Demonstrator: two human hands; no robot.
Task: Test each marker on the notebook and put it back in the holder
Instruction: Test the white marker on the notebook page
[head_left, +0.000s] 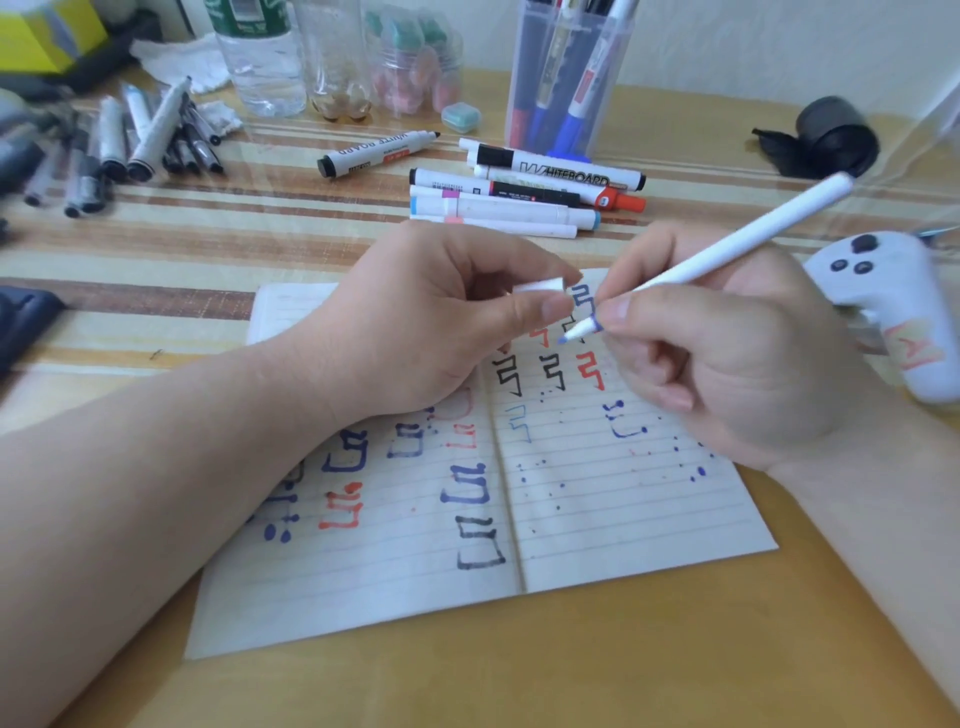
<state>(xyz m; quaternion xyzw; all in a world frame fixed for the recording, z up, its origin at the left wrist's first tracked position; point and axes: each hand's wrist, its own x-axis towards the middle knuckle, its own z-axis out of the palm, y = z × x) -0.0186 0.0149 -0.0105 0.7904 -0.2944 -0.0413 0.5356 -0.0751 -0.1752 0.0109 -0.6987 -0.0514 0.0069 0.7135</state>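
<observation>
Marker (727, 249), blue-tipped, pinched in our right hand (727, 364) over the notebook (623, 519), tip contact unclear; our left hand (415, 322) pinches a white cap (537, 286), hiding some scribbles.

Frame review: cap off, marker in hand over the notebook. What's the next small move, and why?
Probably bring the cap in the left hand onto the blue tip of the marker held by the right hand. A blue squiggle already sits on the notebook right beside the tip, so this test looks done; capping comes before the holder.
</observation>
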